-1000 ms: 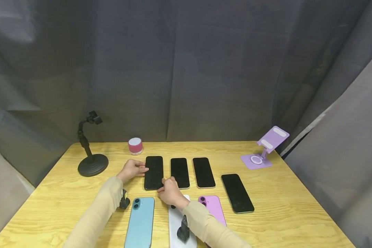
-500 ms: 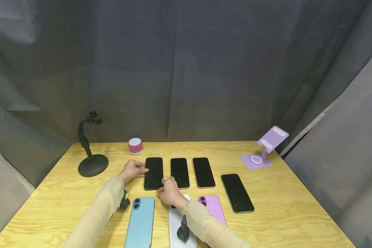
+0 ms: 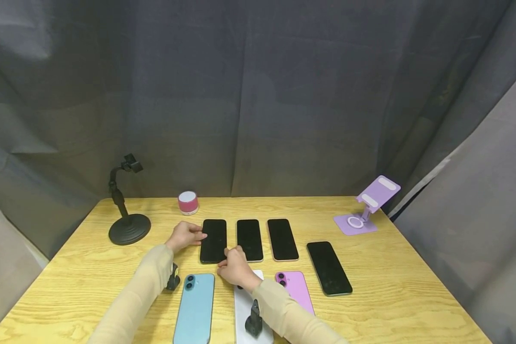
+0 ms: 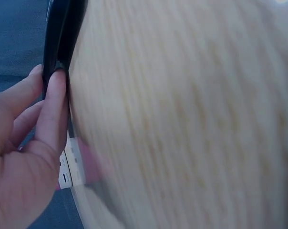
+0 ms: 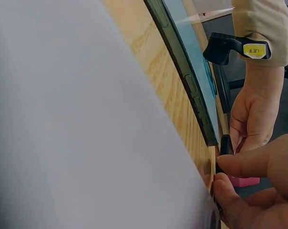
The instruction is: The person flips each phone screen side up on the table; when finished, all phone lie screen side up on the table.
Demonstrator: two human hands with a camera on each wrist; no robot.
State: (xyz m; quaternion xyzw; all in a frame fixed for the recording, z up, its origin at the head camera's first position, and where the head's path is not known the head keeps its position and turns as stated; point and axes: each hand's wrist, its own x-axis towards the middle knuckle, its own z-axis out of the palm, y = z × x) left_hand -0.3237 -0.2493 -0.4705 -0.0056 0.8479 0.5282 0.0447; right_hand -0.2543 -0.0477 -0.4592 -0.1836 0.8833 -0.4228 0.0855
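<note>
A phone with a dark screen (image 3: 213, 241) is face up at the left of the back row. My left hand (image 3: 185, 236) pinches its left edge; in the left wrist view, thumb and fingers sit on either side of the black phone's edge (image 4: 57, 36). With thumb and index finger, my right hand (image 3: 235, 268) pinches the near right corner. The right wrist view shows the right hand (image 5: 258, 186) at that edge, with the left hand (image 5: 256, 114) beyond. Below my right wrist lies a white phone (image 3: 242, 315), partly covered by the arm.
Two more dark-screened phones (image 3: 249, 239) continue the row, and another (image 3: 329, 268) lies farther right. Blue (image 3: 195, 308) and pink (image 3: 298, 289) phones lie face down in front. Behind stand a black stand (image 3: 129, 229), a pink speaker-like cylinder (image 3: 188, 204) and a purple stand (image 3: 378, 193).
The held phone's far edge has come down slightly in the head view, while its near edge has stayed put. Both hands have kept nearly the same place and grip.
</note>
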